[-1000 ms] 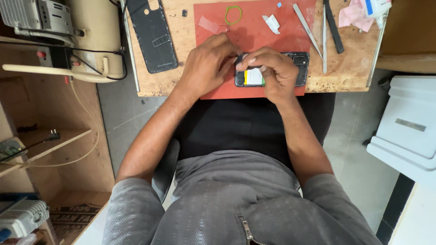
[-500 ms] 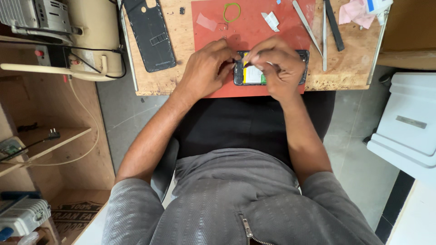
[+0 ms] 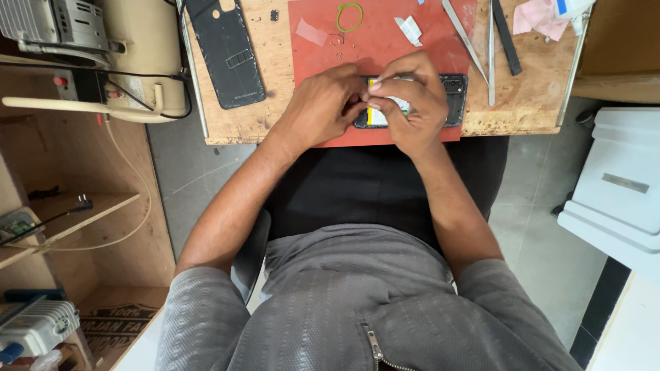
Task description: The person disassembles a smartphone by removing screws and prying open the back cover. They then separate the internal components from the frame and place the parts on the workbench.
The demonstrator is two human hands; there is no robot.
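An opened black phone (image 3: 455,96) with a yellow and white battery showing lies on a red mat (image 3: 385,41) near the front edge of a wooden workbench. Both hands meet over its left half. My left hand (image 3: 323,106) has its fingertips pressed on the phone's left end. My right hand (image 3: 409,99) covers the middle of the phone, its fingers pinched on something small at the battery; what it pinches is hidden. The phone's camera end sticks out to the right of my right hand.
A detached black back cover (image 3: 227,51) lies on the bench (image 3: 522,103) left of the mat. A yellow-green rubber band (image 3: 349,15) and small white scraps sit on the mat. Metal tweezers and a dark tool (image 3: 505,38) lie at right. A cream machine (image 3: 130,48) stands at left.
My hands have drawn closer together over the phone, and the right hand's fingers now pinch at the battery. The phone itself has stayed in place on the mat.
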